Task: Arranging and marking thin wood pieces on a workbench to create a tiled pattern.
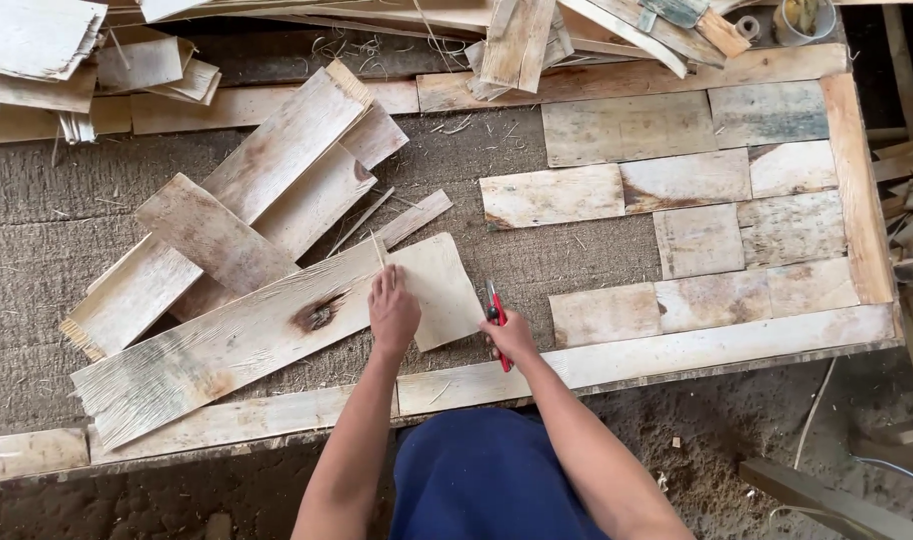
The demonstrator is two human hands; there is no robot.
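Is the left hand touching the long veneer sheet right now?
Touching. The head view shows the left hand pressed flat on the long veneer sheet, no gap beneath the fingers.

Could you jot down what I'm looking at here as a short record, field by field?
Setting: rough workbench covered with thin wood veneer pieces
Left hand: pressed flat on a long veneer sheet with a dark knot
Right hand: gripping a red-handled cutter at the sheet's right edge
Laid pieces: rectangular patches set edge to edge inside a plank border
Loose stock: overlapping strips at upper left
Far edge: stacked offcuts
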